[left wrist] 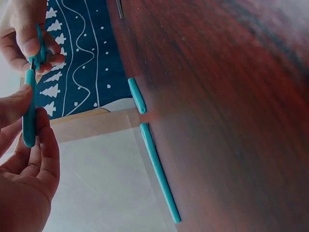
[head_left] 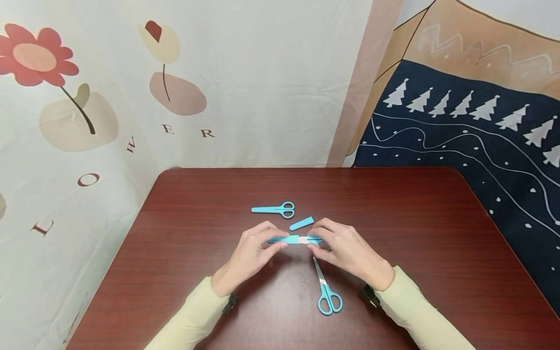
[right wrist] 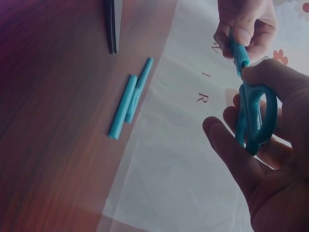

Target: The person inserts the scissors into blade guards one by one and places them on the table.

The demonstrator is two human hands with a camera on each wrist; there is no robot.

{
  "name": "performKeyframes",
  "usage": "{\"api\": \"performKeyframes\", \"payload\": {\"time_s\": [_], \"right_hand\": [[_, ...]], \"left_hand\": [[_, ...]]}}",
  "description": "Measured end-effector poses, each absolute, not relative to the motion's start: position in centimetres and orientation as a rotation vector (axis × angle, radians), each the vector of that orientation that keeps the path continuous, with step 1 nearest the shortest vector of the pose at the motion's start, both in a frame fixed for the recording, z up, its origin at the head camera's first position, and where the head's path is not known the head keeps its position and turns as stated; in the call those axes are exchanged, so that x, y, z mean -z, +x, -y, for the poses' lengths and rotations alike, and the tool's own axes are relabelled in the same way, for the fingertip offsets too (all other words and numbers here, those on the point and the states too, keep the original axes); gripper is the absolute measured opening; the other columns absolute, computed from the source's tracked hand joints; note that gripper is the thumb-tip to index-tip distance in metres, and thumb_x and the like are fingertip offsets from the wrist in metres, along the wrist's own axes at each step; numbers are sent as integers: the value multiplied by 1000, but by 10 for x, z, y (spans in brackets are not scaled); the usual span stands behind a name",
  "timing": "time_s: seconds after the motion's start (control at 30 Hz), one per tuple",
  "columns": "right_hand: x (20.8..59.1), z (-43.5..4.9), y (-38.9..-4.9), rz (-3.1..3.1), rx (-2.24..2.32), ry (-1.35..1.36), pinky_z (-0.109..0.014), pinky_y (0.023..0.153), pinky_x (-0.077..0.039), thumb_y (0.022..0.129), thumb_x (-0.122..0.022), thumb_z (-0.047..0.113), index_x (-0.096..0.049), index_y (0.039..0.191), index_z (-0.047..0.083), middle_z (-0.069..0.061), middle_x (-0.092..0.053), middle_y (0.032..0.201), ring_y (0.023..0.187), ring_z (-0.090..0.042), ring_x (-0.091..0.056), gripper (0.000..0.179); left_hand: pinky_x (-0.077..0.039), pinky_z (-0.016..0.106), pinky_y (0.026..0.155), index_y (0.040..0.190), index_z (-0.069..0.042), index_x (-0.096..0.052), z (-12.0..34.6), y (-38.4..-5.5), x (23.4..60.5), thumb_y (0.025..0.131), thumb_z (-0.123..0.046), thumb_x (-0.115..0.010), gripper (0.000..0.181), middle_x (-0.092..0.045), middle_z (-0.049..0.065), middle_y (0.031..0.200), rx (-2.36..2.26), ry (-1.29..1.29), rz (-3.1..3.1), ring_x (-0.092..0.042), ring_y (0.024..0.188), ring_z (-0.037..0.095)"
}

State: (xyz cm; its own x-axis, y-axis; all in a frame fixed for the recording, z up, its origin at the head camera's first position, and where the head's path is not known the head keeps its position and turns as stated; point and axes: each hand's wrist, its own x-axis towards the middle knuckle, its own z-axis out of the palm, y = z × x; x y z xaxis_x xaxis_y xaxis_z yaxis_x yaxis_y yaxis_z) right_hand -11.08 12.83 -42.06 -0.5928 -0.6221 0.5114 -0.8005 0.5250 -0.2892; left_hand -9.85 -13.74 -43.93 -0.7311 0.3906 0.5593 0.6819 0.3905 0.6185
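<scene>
My left hand (head_left: 250, 247) pinches a light-blue scissors cover (head_left: 292, 239) between thumb and fingers. Facing it, my right hand (head_left: 347, 247) grips the blue-handled scissors (right wrist: 251, 108) by the finger loops. Their blades run partly inside the cover, and a short stretch of bare metal shows between the two hands. Just beyond the hands lies a loose blue cover (head_left: 302, 223). A second pair of scissors (head_left: 324, 290) rests uncovered on the near side, its tip pointing away from me.
Farther back on the reddish-brown table (head_left: 210, 194) lies a third pair of scissors (head_left: 265, 210) with its blades in a blue cover. A pale curtain (head_left: 262, 97) with printed flowers and a dark-blue cloth (head_left: 437, 131) with white trees hang behind the table.
</scene>
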Motion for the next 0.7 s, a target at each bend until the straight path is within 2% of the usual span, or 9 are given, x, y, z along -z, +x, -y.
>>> {"api": "performKeyframes", "payload": {"time_s": [0.7], "right_hand": [[420,-125,-111,2395,-674,1192,-19,62,-54,83,-88,15,-75,99,8,0,-67,101,71,-5,-63,22]], "left_hand": [[-57,17,65,104,-4,-79,136,-99,440,85,-2,-84,21,-67,0,96,1285,-948,2322,-66,80,10]]}}
